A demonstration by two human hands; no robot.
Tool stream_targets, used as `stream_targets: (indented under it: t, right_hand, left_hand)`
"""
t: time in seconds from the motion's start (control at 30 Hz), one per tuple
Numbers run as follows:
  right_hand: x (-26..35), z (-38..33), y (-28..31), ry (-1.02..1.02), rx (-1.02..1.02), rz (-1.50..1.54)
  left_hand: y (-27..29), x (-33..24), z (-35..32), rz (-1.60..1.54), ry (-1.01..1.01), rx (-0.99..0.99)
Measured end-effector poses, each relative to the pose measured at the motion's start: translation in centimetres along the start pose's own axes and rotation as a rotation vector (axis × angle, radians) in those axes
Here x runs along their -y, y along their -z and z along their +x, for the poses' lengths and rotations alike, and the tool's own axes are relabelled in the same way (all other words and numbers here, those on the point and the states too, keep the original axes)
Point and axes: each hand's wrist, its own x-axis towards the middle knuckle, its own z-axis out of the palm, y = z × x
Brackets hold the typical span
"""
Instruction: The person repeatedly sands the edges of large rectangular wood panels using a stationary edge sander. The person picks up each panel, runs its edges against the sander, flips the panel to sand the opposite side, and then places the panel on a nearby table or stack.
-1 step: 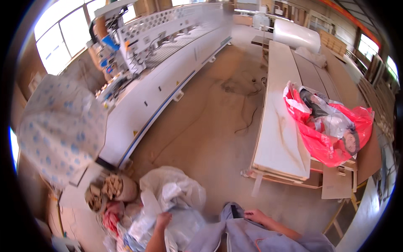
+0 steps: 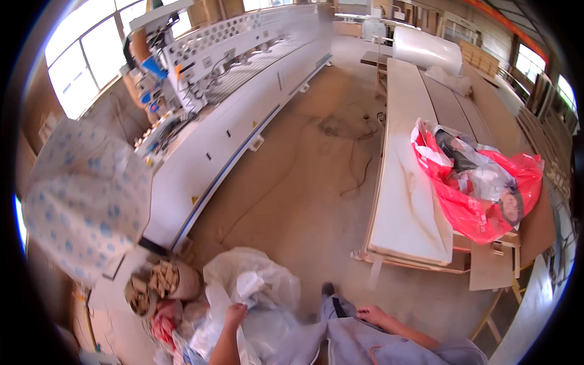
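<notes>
Woodworking workshop or panel-processing factory hall: a long white industrial machine with a perforated upper housing (image 2: 243, 91) runs along the left from near to far, and a dusty bare concrete floor (image 2: 304, 182) lies in the middle. On the right, stacked long pale wooden boards (image 2: 404, 182) rest on a low support; near left, a sack of small wood offcuts (image 2: 155, 283); far right, large factory windows (image 2: 526, 61).

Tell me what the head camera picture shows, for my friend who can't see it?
A person's left hand grips a crumpled clear plastic bag on a workshop floor, while the right hand rests on their grey-clothed leg. A container of wood scraps sits left of the bag. Further off, a long white machine faces stacked boards holding a red bag.
</notes>
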Motion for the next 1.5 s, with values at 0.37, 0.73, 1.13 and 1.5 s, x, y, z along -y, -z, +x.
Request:
stream_targets:
  t: [0.37,0.73,1.13,1.5]
  right_hand:
    - [30.1,37.8,19.4,0.254,-0.224,-0.146]
    - [38.6,68.4,41.6,0.245,-0.494,-0.033]
    - [24.9,68.5,43.6,-0.865,-0.424,-0.361]
    - [64.9,103.9,99.1,0.265,-0.828,0.154]
  left_hand:
    - [-7.7,-11.1,35.5,0.328,0.078,0.466]
    - [-20.4,-64.1,79.0,0.567,-0.419,0.572]
    - [-35.7,-101.6,108.0,0.587,-0.69,0.678]
    - [-45.0,-118.9,130.1,0.747,-0.462,0.716]
